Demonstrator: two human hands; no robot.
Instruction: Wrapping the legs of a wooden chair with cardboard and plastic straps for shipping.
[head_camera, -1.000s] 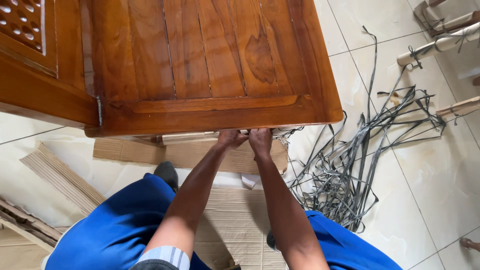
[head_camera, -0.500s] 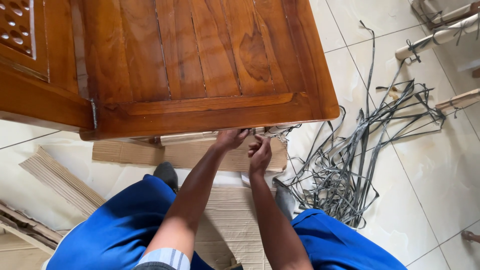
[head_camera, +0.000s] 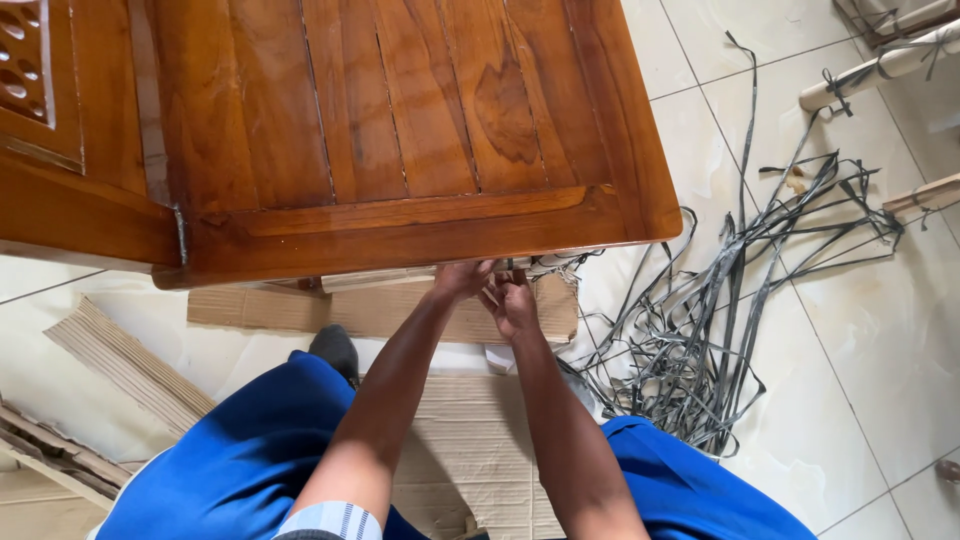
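Head view: both hands at the near underside edge of a wooden furniture piece.

The wooden furniture piece overhangs the hands; open tiled floor lies right, beyond tangled grey straps. Left hand curls up against a paper-wrapped part under the edge; right hand, fingers bent, touches it alongside. Grip hidden: cannot tell. Flattened cardboard lies below.

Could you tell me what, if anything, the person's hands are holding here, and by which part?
Both the left hand and right hand reach under the front edge of the wooden table, at paper-wrapped packing there. The tabletop hides the fingertips, so any hold cannot be told.
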